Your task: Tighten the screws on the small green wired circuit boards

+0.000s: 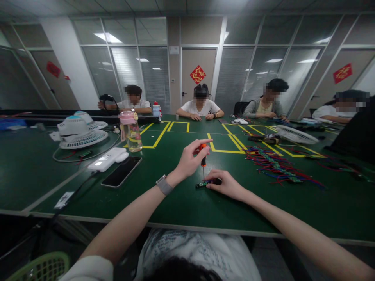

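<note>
The left hand [189, 158] has its grip closed on a screwdriver [203, 160], thumb against the orange and black handle and the index finger stretched out to the right above it. The screwdriver stands nearly upright, its tip down at a small circuit board [201, 185]; whether it sits in a screw is too small to tell. The board lies on the near middle of the green tabletop [175, 207]. The right hand [225, 184] has its grip pinched on the board's right end, with the palm low over the surface. A watch [165, 185] is on the left wrist.

To the left lie a dark phone [121, 172] and, just beyond it, a white power strip [107, 159]. Farther off stand a pink-lidded bottle [130, 134] and, left of that, white fans [83, 134]. To the right lies a long bunch of wired boards [274, 163] with red and blue leads, and another fan [296, 134] lies beyond it. Yellow tape [228, 151] marks boxes across the middle. Four people sit along the far side, one [200, 106] straight ahead with both arms resting on the tabletop.
</note>
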The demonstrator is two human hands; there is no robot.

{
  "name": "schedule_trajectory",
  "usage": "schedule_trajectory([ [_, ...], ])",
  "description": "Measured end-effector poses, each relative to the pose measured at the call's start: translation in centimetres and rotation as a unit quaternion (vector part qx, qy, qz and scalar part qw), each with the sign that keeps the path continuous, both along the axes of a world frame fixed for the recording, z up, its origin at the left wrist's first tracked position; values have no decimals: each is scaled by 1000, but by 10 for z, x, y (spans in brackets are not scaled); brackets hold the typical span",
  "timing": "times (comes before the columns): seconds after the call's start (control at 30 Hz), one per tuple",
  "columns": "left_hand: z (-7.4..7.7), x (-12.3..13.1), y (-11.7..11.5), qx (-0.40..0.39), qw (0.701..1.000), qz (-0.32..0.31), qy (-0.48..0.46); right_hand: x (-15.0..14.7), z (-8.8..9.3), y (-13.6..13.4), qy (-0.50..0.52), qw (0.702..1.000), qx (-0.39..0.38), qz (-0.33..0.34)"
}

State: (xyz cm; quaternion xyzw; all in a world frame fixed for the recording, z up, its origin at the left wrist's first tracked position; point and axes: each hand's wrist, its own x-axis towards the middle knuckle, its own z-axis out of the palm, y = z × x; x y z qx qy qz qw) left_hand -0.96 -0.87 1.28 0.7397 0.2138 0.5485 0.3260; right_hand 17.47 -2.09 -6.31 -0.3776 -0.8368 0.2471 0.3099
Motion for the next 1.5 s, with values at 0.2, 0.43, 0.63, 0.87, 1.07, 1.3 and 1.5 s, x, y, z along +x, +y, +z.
schedule_trajectory([
  [0.2, -3, 1, 4, -15, 1000, -11, -10, -1, -1, 0, 11, 1000, -3, -2],
  [0.43, 0, -1, 0, 36, 999, 16, 25, -2, -1, -2, 7, 1000, 0, -4],
  [0.63, 0, 0, -1, 3, 1000, 5, 17, -3, -1, -3, 19, 1000, -4, -6],
  [0.87, -1, 1, -2, 4, 1000, -12, 11, -4, -2, -4, 27, 1000, 2, -15],
  [1.07, 0, 1, -5, 40, 998, 19, 40, -8, -2, -7, 21, 999, 13, -41],
  [1.3, 1, 0, -6, 47, 998, 18, 45, -10, -3, -7, 27, 999, 31, -27],
  [1.5, 2, 1, -9, 41, 998, -4, 45, -11, -2, -7, 32, 999, 21, -33],
])
